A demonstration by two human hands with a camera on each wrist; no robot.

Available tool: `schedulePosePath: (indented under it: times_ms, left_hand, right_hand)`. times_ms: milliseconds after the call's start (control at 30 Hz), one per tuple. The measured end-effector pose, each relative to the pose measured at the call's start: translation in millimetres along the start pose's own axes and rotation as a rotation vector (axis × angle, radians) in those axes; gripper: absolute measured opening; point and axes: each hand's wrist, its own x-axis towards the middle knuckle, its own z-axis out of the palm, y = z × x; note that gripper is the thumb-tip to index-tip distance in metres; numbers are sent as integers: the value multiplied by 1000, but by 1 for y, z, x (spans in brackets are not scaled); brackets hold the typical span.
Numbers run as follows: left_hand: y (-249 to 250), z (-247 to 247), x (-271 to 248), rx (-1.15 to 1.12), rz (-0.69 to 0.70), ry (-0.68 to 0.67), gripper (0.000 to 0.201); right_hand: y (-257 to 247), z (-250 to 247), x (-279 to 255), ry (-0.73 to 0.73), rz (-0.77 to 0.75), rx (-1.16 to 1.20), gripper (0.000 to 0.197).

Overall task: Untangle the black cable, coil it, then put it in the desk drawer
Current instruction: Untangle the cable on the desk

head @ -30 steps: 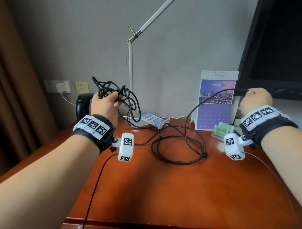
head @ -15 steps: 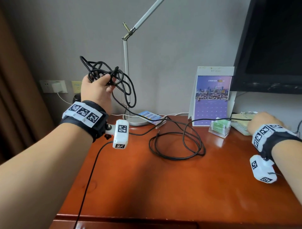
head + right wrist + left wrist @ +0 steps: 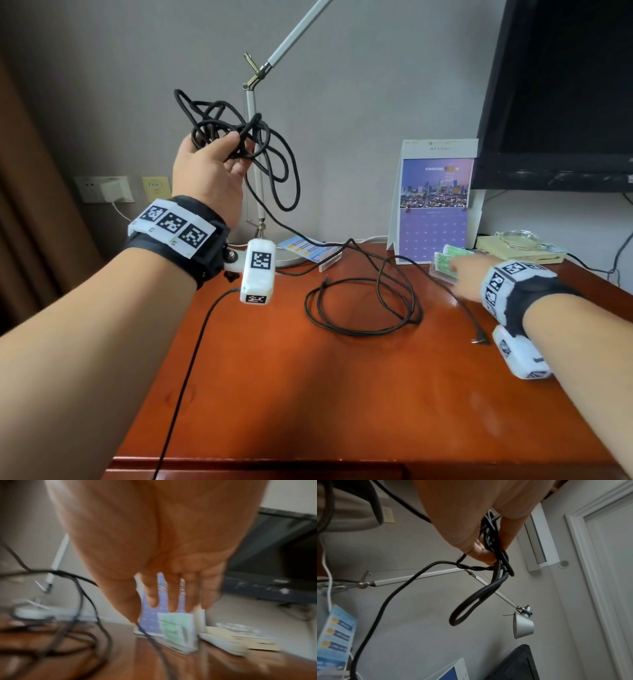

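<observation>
My left hand [image 3: 219,154] is raised above the desk's left side and grips a tangled bundle of the black cable [image 3: 236,132]. In the left wrist view the fingers [image 3: 481,553] curl round the knotted strands [image 3: 496,563], and one loop hangs below. From the bundle the cable runs down to loose loops [image 3: 359,308] lying on the wooden desk [image 3: 342,394]. Its plug end [image 3: 479,339] rests on the desk by my right wrist. My right hand [image 3: 459,279] hovers low over the desk at the right with fingers [image 3: 173,595] straight, holding nothing; that view is blurred.
A desk lamp [image 3: 255,144] stands behind the raised bundle. A calendar [image 3: 435,198], a clear holder of green cards [image 3: 445,265] and a glass dish on a yellow pad [image 3: 520,241] stand at the back right under a black monitor [image 3: 561,85]. A blue leaflet [image 3: 308,248] lies by the lamp base.
The left hand lifted the tangled bundle higher. The right hand dropped from beside the monitor to the desk and let go of the cable, whose end now lies on the wood.
</observation>
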Motion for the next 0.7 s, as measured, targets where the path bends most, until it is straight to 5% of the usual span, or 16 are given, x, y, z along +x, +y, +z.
schedulePosePath:
  times_ms: [133, 233, 400, 600, 700]
  left_hand:
    - [0, 17, -5, 9, -2, -37, 22]
    - [3, 19, -4, 1, 3, -45, 22]
    - [8, 7, 1, -1, 6, -9, 21]
    - [3, -7, 2, 32, 6, 24, 22]
    - [1, -11, 1, 55, 10, 34, 22]
  right_hand:
    - [-58, -22, -20, 31, -352, 113, 61]
    - [-76, -10, -17, -45, -399, -176, 54]
    - [-60, -9, -13, 25, -283, -354, 19]
    - [-27, -12, -7, 294, -133, -282, 18]
    - [-16, -15, -8, 305, -10, -238, 23]
